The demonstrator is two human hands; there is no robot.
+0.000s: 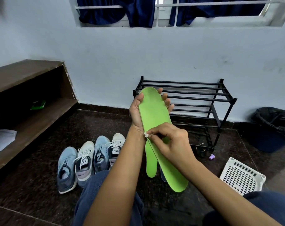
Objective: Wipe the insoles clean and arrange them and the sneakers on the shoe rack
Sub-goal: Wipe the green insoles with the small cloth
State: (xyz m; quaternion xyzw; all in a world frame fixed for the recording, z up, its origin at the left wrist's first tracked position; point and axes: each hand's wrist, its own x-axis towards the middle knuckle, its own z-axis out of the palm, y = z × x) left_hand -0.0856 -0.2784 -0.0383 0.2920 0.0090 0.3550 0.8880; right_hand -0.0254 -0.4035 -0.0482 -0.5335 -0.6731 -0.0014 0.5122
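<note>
Wiping in progress: left hand (136,111) grips insole (154,115), right hand (171,142) pinches white wipe (146,134); shoe rack (195,95) beyond them unloaded.

I see a room in a home: barred window (157,13) with navy curtains (138,12) at top, black shoe rack (195,98) against the pale wall (154,54), sneakers (89,160) lined on the speckled floor (32,176), wooden shelf (27,72) at left.
</note>
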